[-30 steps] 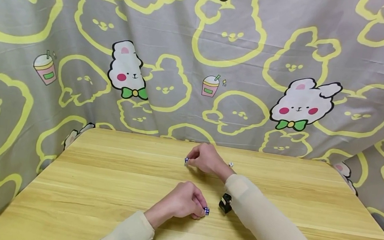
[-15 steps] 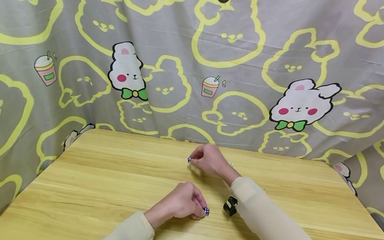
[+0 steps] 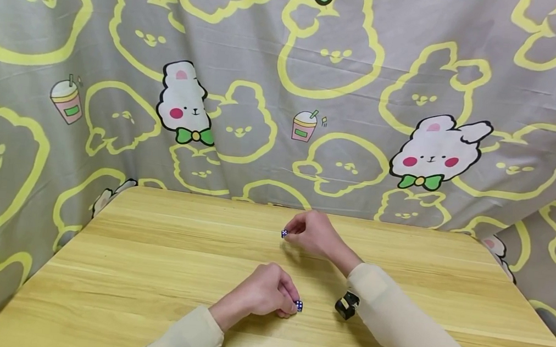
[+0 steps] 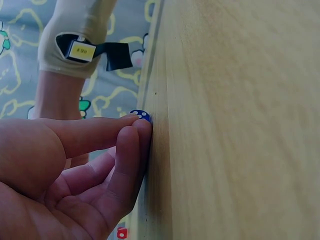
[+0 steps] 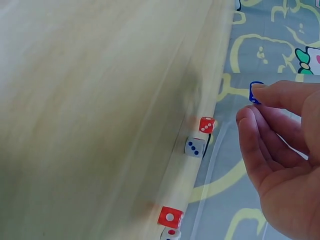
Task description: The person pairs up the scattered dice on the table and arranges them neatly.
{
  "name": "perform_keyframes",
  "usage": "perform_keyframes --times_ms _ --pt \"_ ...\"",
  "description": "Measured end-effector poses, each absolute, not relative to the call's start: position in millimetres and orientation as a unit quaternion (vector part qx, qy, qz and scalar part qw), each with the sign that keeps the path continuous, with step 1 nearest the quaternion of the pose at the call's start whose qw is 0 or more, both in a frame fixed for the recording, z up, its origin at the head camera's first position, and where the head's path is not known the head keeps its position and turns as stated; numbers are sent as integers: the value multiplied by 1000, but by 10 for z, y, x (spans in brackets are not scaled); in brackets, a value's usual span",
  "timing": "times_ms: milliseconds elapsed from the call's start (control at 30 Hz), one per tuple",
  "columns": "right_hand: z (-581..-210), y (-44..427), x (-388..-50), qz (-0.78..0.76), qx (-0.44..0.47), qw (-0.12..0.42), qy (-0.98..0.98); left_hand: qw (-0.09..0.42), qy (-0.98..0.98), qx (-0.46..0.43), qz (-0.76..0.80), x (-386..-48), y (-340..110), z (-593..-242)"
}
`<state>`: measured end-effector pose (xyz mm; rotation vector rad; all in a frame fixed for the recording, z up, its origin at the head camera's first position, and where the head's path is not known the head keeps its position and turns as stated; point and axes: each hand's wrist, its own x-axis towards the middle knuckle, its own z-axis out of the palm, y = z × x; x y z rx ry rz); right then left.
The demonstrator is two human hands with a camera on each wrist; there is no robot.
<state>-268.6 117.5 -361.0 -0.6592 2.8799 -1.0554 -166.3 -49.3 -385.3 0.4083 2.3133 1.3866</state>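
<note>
- In the left hand [image 3: 267,291], low over the wooden surface [image 3: 152,250]: a nearer blue die [image 3: 298,306] with white pips, pinched between thumb and fingertips, with hardly any gap beyond the die's own width.
- Hard to tell from either view whether that die touches the wood or sits just above it.
- In the right hand [image 3: 314,234], farther out toward the back edge: a farther blue die [image 3: 284,233], also white-pipped, pinched at the tips of thumb and finger, the remaining fingers bent beneath.
- Seen from the right wrist, raised clear of the surface, with open air under the die.
- On the wood, in the right wrist view: a red die [image 5: 206,125] just beside a white die [image 5: 194,147] showing three blue pips in a diagonal.
- Nearer the bottom of that view: a one-pip red die [image 5: 170,217] close against a red-pipped white die [image 5: 171,234], partly cut off by the frame.
- On the right wrist, a black strapped device [image 4: 82,51] with a yellow label, below a pale beige sleeve [image 3: 409,317].
- Behind, a grey curtain [image 3: 268,57] printed with yellow outlines and white rabbits.
</note>
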Motion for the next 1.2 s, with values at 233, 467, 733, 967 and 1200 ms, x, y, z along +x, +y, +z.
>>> perform_keyframes --times_ms 233,467,733,967,1200 --pt "-3599 1226 -2612 -330 -225 -17 917 207 830 142 497 -1656 -493 -3851" --pt "-3600 1306 -2533 -334 -206 -13 920 208 827 136 504 -1646 -486 -3842" --pt "-3602 1391 -2439 -346 -198 -2 917 204 830 131 502 -1641 -479 -3844" --pt "-3634 1451 -2358 -363 -182 -4 914 205 828 132 505 -1639 -487 -3856" --pt "-3657 1507 -2268 -375 -175 -8 910 203 829 137 502 -1640 -486 -3849"
